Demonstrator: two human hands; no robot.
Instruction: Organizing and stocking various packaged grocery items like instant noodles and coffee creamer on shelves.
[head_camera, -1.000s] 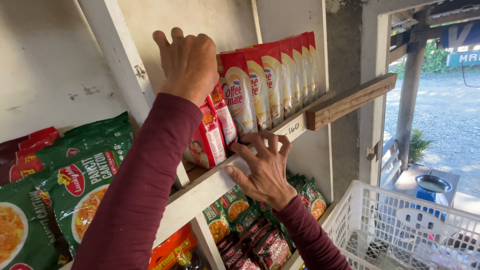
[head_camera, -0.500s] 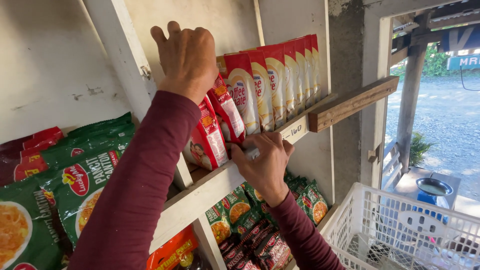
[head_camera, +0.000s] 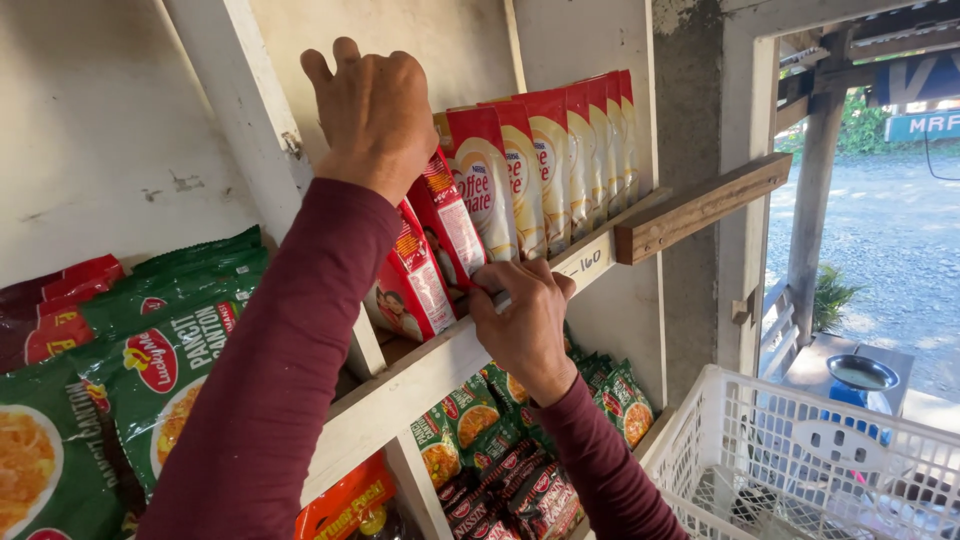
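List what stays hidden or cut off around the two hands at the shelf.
Head view only:
- Left hand: its fingertips curl over the red pouches, hiding the grip.
- Right hand: covers the pouches' lower edge at the shelf rail.
- Green noodle packs: cut off by the left edge and the sleeve.

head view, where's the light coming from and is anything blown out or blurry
Head view: daylight enters from the open doorway at right, where the gravel ground looks bright and washed out; the red-and-cream pouches catch warm sun; the left hand and right hand are sharp; the green noodle packs sit in shade.
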